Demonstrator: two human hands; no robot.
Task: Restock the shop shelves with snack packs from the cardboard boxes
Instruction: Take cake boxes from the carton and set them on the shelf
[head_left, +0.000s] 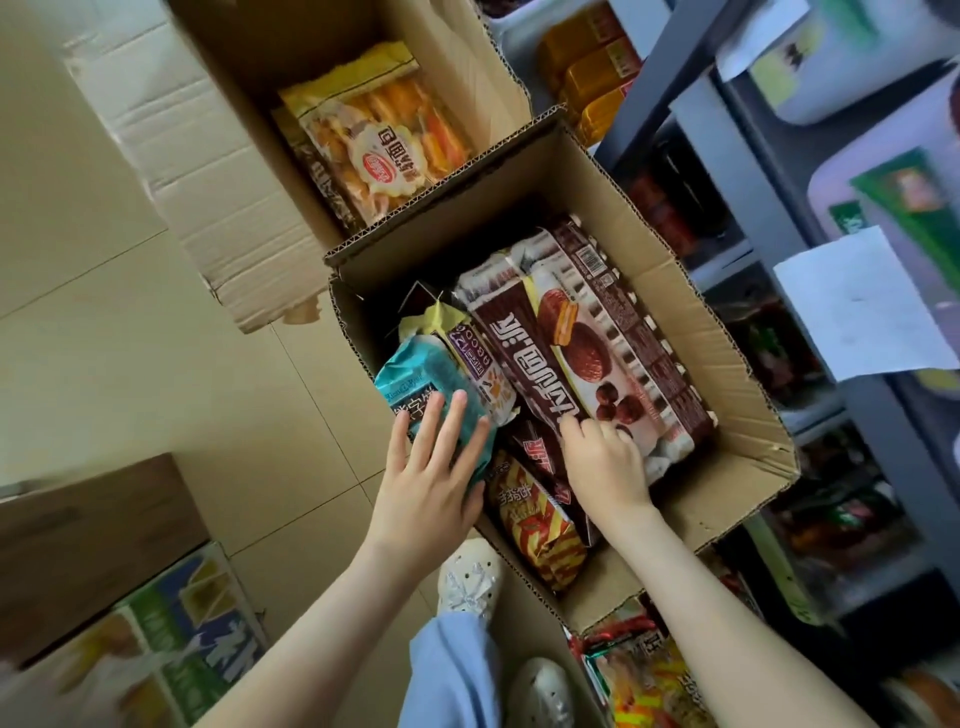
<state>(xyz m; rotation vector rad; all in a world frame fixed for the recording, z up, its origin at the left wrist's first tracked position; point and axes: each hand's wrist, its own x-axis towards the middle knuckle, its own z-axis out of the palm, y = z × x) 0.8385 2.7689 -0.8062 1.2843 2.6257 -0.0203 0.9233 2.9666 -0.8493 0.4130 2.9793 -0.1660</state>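
Left hand (429, 470) lies flat on a teal plastic snack pack (427, 387); right hand (605, 457) pinches a brown chocolate-pie pack (540, 358). Lifting either may topple neighbouring packs inside the open cardboard box (727, 364).

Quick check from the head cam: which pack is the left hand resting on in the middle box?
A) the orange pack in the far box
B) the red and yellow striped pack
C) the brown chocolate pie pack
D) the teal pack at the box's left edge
D: the left hand lies with straight fingers on the teal pack, while the right hand is at the brown chocolate pie pack.
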